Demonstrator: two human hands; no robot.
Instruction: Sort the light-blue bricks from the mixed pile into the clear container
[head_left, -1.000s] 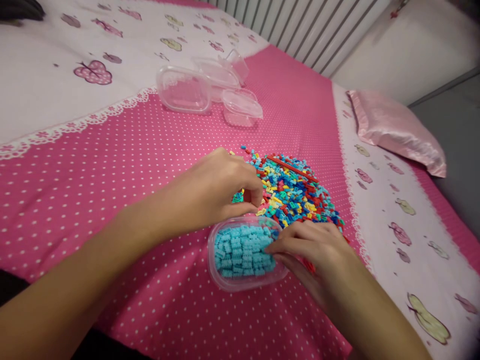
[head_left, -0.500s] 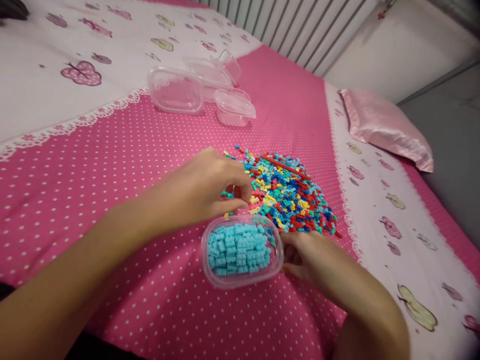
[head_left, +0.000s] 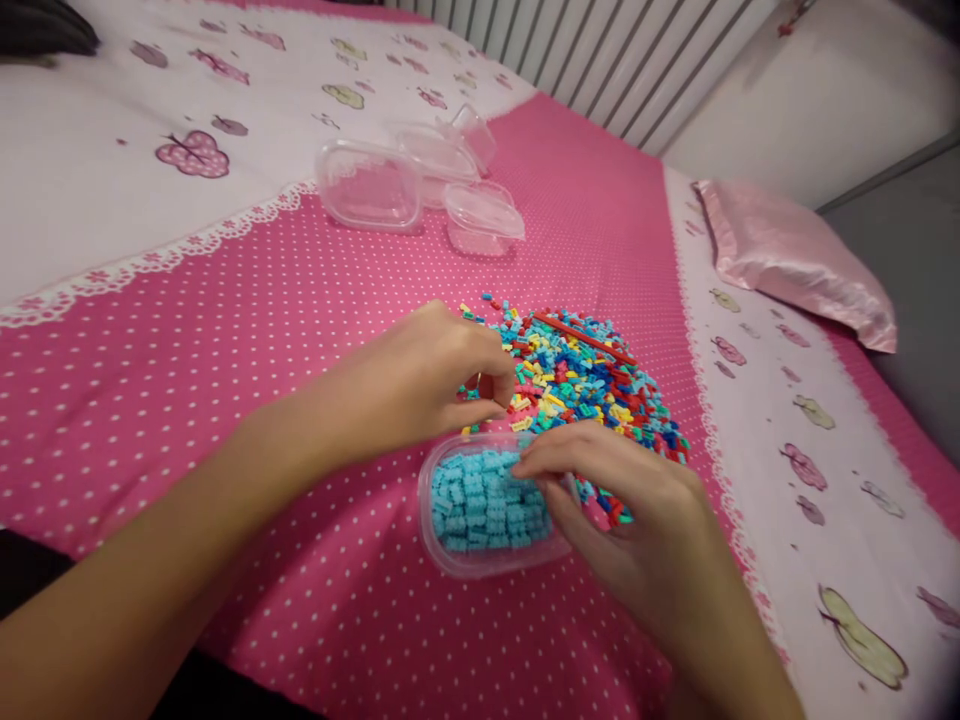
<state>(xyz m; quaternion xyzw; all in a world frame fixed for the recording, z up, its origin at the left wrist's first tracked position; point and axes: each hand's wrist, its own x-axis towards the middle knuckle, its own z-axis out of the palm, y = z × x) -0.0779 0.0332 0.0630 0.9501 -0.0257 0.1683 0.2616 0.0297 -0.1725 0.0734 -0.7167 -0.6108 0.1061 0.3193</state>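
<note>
A clear plastic container [head_left: 429, 535] full of light-blue toy bricks [head_left: 480, 505] sits on the pink bedspread in front of me. My right hand [head_left: 626, 490] reaches over its right end, fingertips curled down at the bricks; whatever the fingers pinch blends in with them. My left hand [head_left: 472, 370] hovers just behind the container, at the left edge of a loose pile of mixed bricks [head_left: 577, 380]. Its thumb and index finger are pinched together, and I cannot make out anything between them. Red, yellow, blue and green pieces make up the pile.
A long red strip [head_left: 585, 338] lies across the pile's far side. Farther back stand several clear containers and lids [head_left: 371, 190]. A pink satin pillow [head_left: 795, 260] rests at the right, and white slatted bars [head_left: 570, 50] rise behind the bed.
My right hand has moved from beside the container's right end up and left, over the bricks inside. My left hand keeps its pinch by the pile. The view has shifted slightly.
</note>
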